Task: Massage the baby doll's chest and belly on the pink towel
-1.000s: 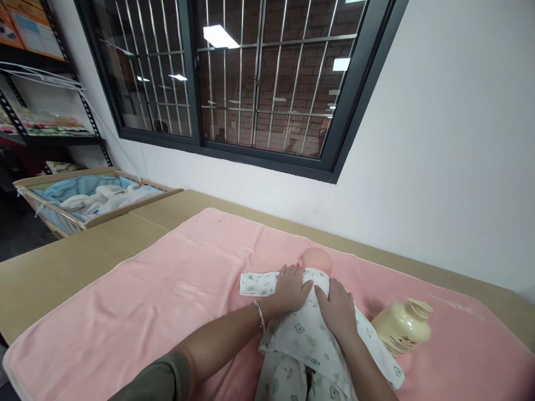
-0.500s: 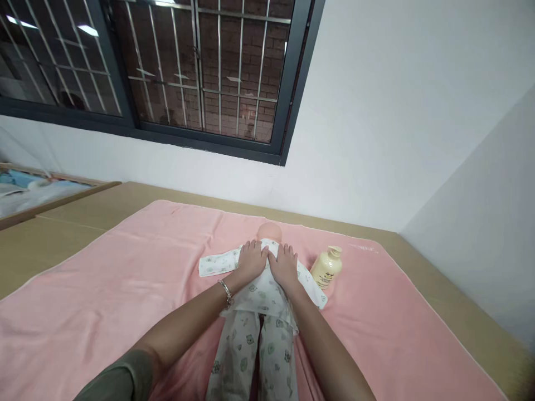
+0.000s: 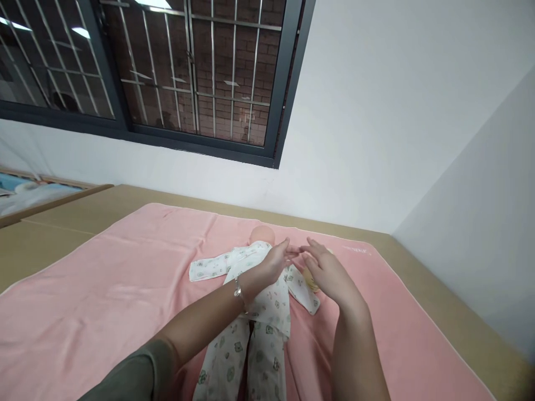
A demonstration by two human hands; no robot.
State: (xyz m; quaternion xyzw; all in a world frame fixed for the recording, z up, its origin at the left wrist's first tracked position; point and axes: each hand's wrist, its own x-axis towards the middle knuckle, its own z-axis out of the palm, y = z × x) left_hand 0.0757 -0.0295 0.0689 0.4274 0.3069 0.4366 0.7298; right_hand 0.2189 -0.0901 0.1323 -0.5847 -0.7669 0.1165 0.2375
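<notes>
A baby doll (image 3: pixel 262 235) in white printed clothes lies on a pink blanket (image 3: pixel 137 278), its bare round head at the far end. Above its right-hand side, my left hand (image 3: pixel 278 260) is raised with the fingers stretched out and the palm turned up. Facing it, my right hand (image 3: pixel 328 270) has its fingers extended, the fingertips close to those of my left hand. Neither hand holds anything that I can see. A pale yellow pump bottle (image 3: pixel 310 278) stands behind my right hand, mostly hidden by it.
Under the blanket is a tan tabletop or platform (image 3: pixel 121 195) that meets a white wall (image 3: pixel 355 139). A dark-framed window (image 3: pixel 200 72) with metal bars is above. At the far left, a wooden-edged compartment (image 3: pixel 54 197) holds blue and whitish items.
Both hands have lifted off the doll's upper body and moved right. They have come together fingertip to fingertip, with the right one now in front of the bottle. The view has shifted slightly.
</notes>
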